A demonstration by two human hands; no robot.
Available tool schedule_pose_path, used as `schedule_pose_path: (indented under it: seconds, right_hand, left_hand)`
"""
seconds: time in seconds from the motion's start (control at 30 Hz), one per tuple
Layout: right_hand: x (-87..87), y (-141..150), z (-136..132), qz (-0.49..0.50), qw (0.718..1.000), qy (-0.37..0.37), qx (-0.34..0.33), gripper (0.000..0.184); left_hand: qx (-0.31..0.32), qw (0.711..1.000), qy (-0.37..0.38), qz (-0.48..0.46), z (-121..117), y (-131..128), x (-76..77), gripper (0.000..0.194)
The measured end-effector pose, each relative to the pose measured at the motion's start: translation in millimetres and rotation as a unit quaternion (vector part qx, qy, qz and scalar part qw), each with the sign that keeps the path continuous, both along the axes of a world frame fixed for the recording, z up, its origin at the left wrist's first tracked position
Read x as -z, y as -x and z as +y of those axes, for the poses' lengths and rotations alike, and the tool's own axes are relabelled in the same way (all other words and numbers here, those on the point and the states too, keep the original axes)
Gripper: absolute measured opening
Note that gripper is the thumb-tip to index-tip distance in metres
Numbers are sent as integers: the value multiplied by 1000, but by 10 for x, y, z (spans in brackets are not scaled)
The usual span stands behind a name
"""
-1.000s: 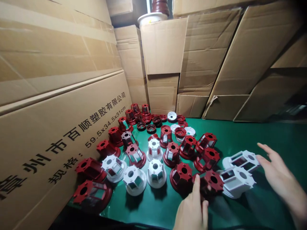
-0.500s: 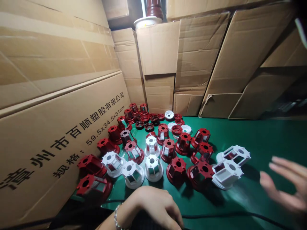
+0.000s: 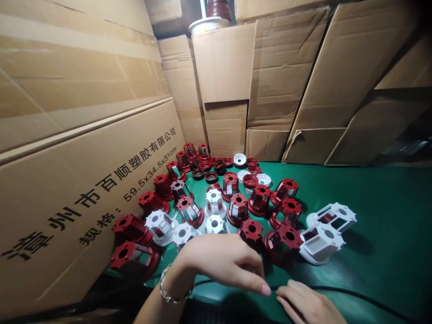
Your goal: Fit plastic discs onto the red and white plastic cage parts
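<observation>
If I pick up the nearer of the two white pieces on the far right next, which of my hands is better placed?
Probably your right hand: it lies closest to that white piece. Your left hand is farther left, with red pieces in between.

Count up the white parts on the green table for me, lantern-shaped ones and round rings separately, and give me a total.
White lantern-shaped pieces: 6
White rings in plain view: 3
Total: 9
A white edge shows beneath a red ring; I can't tell whether it's another ring, so it's not counted.
</observation>
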State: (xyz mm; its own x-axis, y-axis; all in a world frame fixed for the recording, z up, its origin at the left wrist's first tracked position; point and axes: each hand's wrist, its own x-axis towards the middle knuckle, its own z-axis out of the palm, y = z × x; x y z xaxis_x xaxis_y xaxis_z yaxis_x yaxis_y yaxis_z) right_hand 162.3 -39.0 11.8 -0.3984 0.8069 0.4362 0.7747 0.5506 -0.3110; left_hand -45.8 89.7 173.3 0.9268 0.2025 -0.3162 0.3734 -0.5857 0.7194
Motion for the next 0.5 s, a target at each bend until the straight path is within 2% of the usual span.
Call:
schedule_pose_path:
  seconds: [0.1,0.23,0.37,0.5]
  right_hand:
    - [93,53,49,17,999,32,15,35]
    - [82,147,136,13,999,-3,52,36]
    - [39,246,206,-12,999,-19,46,43]
    - [214,401,246,-3,996,-41,73,44]
  left_hand:
    - [-20,994,-98,-32,-67,-60,-294,23]
    - [-69,989,-120,-55,-79,-34,-549,24]
    - [-118,980,-155,-30,-24,-57,-599,26]
    - [-133,971,-198,0,-41,-215,-525,27]
